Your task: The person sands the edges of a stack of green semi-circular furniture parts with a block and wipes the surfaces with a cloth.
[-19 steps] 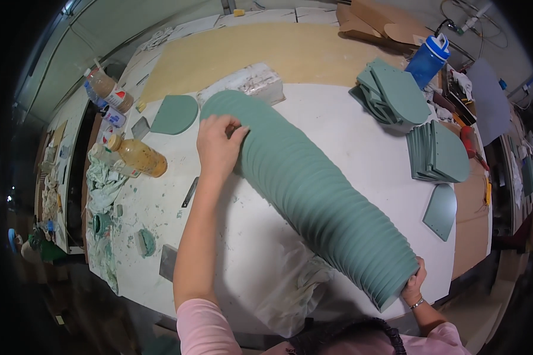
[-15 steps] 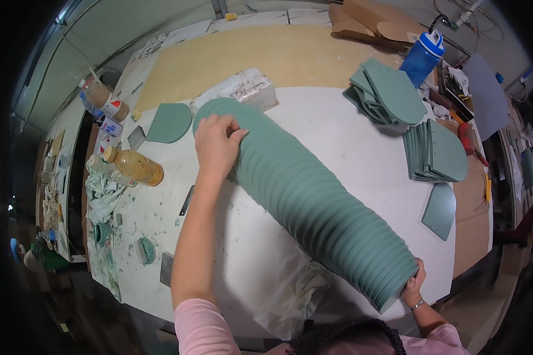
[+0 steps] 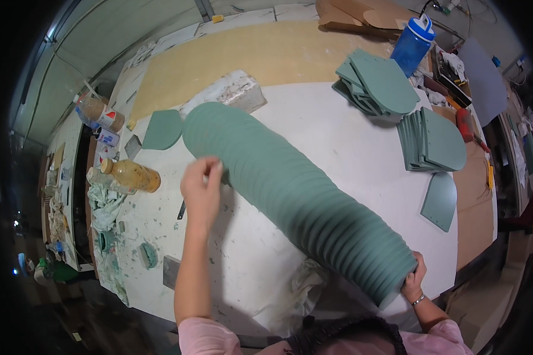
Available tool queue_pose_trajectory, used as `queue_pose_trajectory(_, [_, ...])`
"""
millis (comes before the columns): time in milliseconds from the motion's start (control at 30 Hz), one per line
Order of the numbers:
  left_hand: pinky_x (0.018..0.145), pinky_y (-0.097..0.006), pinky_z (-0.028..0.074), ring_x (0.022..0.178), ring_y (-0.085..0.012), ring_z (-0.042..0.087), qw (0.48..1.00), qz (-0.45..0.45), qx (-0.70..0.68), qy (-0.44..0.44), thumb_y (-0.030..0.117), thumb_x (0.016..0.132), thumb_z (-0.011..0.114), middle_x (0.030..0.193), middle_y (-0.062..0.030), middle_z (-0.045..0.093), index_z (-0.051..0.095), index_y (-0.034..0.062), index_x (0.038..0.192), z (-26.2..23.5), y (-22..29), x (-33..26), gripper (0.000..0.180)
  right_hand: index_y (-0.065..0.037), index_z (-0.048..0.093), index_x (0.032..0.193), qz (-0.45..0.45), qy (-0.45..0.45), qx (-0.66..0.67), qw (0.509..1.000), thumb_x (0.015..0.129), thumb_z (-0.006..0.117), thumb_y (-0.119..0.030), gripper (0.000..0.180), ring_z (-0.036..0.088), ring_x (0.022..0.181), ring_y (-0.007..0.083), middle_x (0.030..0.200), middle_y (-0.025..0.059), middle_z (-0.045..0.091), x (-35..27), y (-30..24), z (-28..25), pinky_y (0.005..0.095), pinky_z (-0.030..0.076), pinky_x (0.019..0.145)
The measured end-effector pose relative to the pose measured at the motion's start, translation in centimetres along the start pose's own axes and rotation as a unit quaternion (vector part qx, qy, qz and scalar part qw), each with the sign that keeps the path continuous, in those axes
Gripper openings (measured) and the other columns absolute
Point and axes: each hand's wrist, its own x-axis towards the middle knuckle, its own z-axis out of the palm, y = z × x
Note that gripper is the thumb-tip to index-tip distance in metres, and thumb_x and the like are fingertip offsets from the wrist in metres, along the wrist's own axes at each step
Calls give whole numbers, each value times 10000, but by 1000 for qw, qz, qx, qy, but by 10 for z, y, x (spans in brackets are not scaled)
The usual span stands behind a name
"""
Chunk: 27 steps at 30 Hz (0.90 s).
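A long row of green rounded plates (image 3: 302,183), pressed face to face, lies slantwise across the white table. My right hand (image 3: 414,278) grips its near right end, fingers wrapped around the edge. Beside the far left part of the row is my left hand (image 3: 202,189), its thumb and fingertips pinched together. Whether anything small sits in that pinch I cannot make out. The far end of the row reaches a white, stained block (image 3: 234,92). A single green plate (image 3: 163,130) lies flat just left of that end.
Stacks of green plates (image 3: 376,83) (image 3: 435,139) and one loose plate (image 3: 439,201) lie at the right, near a blue bottle (image 3: 413,47). On the left are a yellow-brown bottle (image 3: 133,176), a rag (image 3: 105,204) and a grey block (image 3: 170,272). Crumpled plastic (image 3: 299,290) lies close to me.
My left hand has come off the top of the row and moved toward me, to its left side. My right hand keeps its grip on the near end. The view has shifted slightly.
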Motion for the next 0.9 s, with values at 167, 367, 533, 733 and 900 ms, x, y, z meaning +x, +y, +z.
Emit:
queue_pose_trajectory(167, [873,-440,554,994,-349,683,959,34,5,-281,212,800,822,1098,-151,723,723,77,1143,-15,47,-174,382,72,602,1146,-19,-6,0,1000,943,480,-670,779,671,972,350,1059,222,671,0,9,-1,417,520,868])
queue_pose_trajectory(367, [988,-486,488,1167,-401,614,905,132,77,-397,74,682,774,1304,-156,657,717,109,1241,-3,68,-301,562,30,611,1189,-52,-34,-21,998,770,638,-299,533,656,999,413,1116,227,665,12,7,-7,461,529,910])
queue_pose_trajectory(533, [857,-437,539,980,-356,662,964,87,-7,-250,5,696,683,1145,-149,703,759,85,1165,-11,119,-202,482,-8,606,1260,-16,-57,56,997,784,703,-221,530,642,1089,407,1207,219,653,20,-5,-15,458,515,972])
queue_pose_trajectory(733, [1003,-452,425,1118,-320,573,872,373,21,-316,49,722,713,1228,-70,671,725,125,1165,134,223,-182,450,-44,628,1254,-29,36,9,999,813,758,-246,502,676,1014,389,1130,194,688,8,-8,8,432,548,891])
queue_pose_trajectory(900, [931,-452,466,1052,-324,591,891,344,-1,-295,74,681,740,1218,-67,686,719,95,1143,138,212,-191,463,-64,672,1078,-41,97,-7,994,768,816,-319,427,691,832,365,940,148,708,16,-18,4,433,567,730])
